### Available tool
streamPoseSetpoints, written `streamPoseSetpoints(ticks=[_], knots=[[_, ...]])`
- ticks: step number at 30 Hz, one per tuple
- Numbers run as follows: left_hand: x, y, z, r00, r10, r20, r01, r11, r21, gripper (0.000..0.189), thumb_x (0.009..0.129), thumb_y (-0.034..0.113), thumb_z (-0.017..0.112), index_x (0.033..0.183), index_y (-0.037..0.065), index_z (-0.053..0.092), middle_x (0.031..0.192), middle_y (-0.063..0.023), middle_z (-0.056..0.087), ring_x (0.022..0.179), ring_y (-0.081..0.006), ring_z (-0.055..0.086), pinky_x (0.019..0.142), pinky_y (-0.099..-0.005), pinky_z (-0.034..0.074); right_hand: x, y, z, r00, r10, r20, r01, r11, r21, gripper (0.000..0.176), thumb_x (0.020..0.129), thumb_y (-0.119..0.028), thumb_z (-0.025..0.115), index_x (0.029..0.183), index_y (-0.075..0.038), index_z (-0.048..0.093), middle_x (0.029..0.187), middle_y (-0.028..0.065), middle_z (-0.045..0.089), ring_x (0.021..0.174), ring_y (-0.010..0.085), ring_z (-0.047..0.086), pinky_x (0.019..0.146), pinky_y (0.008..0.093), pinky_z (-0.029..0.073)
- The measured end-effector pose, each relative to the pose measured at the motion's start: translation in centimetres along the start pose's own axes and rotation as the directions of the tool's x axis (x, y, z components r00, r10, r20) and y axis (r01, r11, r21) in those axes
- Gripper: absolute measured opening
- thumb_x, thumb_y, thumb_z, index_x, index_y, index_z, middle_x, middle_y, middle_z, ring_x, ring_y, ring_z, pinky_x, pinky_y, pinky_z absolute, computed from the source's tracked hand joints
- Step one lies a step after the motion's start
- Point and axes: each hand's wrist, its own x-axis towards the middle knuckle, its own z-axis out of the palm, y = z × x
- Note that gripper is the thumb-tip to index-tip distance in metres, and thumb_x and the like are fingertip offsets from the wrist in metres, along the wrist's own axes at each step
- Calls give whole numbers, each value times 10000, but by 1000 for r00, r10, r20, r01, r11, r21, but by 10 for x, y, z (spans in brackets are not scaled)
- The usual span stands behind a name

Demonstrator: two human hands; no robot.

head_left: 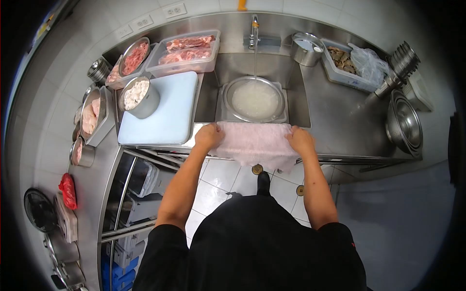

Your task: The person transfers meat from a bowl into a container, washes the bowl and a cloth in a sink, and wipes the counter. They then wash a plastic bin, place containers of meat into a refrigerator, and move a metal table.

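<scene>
A pale pink cloth is stretched between my hands along the front edge of the sink, its lower part hanging down over the front. My left hand is closed on the cloth's left end. At the right end, my right hand grips it too. Just beyond the cloth, a round metal bowl of cloudy water sits in the sink. Water runs into it from the tap.
Left of the sink lies a light blue cutting board bearing a metal pot of pale pieces. Behind it stands a plastic tub of red meat. On the right are a meat container, a metal pitcher and stacked bowls.
</scene>
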Motion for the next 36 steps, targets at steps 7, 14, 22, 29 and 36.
streamPoseSetpoints(ticks=[7, 14, 22, 29, 36], knots=[[12, -18, -37, 985, 30, -169, -163, 462, -872, 147, 883, 142, 601, 988, 67, 531, 770, 45, 517, 695, -71, 486, 636, -239, 405, 21, 15, -40, 959, 170, -228, 20, 761, 648, 265, 911, -249, 585, 1064, -32, 584, 897, 159, 673, 806, 290, 647, 773, 408, 488], [23, 21, -159, 960, 230, -158, -241, 395, -887, 486, 875, 160, 667, 1341, 93, 546, 942, 14, 664, 777, -66, 548, 707, -214, 419, 55, -15, -147, 882, -47, -468, 340, 752, 564, 290, 898, -306, 634, 1035, -55, 678, 838, 90, 661, 730, 162, 570, 694, 309, 456], [48, 19, -194, 874, 311, -372, -474, 712, -518, 438, 921, 221, 609, 1340, 105, 558, 1110, -34, 678, 968, -153, 620, 894, -308, 462, 68, -53, -222, 970, -188, -151, 241, 715, 656, 358, 836, -323, 687, 1069, -51, 692, 885, 15, 646, 803, 130, 544, 738, 279, 416], [13, 12, -182, 719, 372, -587, -407, 910, 78, 483, 886, 179, 619, 1362, 183, 532, 1016, -216, 677, 937, -340, 670, 828, -396, 520, 84, -56, -218, 932, -331, -146, 354, 757, 548, 369, 807, -204, 679, 1132, -30, 666, 966, 39, 651, 856, 177, 575, 810, 304, 443], [-9, -20, -147, 715, 307, -628, -339, 938, 74, 301, 849, 198, 678, 1130, 100, 633, 1046, -187, 679, 955, -348, 658, 812, -435, 510, 51, -46, -167, 856, -388, -341, 483, 835, 263, 248, 860, -188, 649, 1047, -34, 699, 1027, 138, 661, 898, 252, 623, 864, 361, 462]])
